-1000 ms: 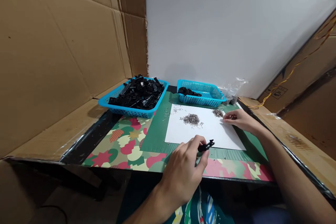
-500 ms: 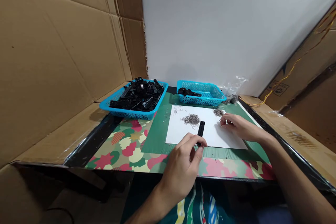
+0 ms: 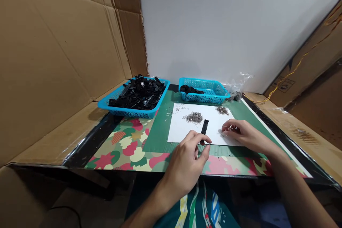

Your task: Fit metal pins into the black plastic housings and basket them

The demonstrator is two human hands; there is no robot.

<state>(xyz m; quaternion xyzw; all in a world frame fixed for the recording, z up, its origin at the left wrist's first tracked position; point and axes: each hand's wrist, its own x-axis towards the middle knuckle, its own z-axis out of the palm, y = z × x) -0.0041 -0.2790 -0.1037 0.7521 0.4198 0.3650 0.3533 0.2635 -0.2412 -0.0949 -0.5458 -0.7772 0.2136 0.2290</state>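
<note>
My left hand [image 3: 191, 153] holds a narrow black plastic part [image 3: 205, 127] by its near end, over the front edge of a white sheet [image 3: 176, 131]. To the right, my right hand [image 3: 239, 131] is low over the same sheet with thumb and fingertips pinched together. Whatever sits in that pinch is too small to name. Beyond the hands lie a pile of small metal pieces [image 3: 194, 117], perhaps springs or pins, and a smaller metal pile [image 3: 222, 110] at the sheet's far right.
At the back left, a blue basket [image 3: 103, 105] is heaped with black plastic parts [image 3: 141, 92]. Another blue basket [image 3: 213, 98] at the back holds fewer. Beside it is a clear plastic bag [image 3: 237, 87]. Cardboard [image 3: 66, 42] walls the left side; a yellow wire [image 3: 291, 74] hangs at right.
My right hand has drawn back from the small metal pile toward me, its fingers pinched. My left hand still holds the black part, its thumb slightly lifted. The view has shifted slightly.
</note>
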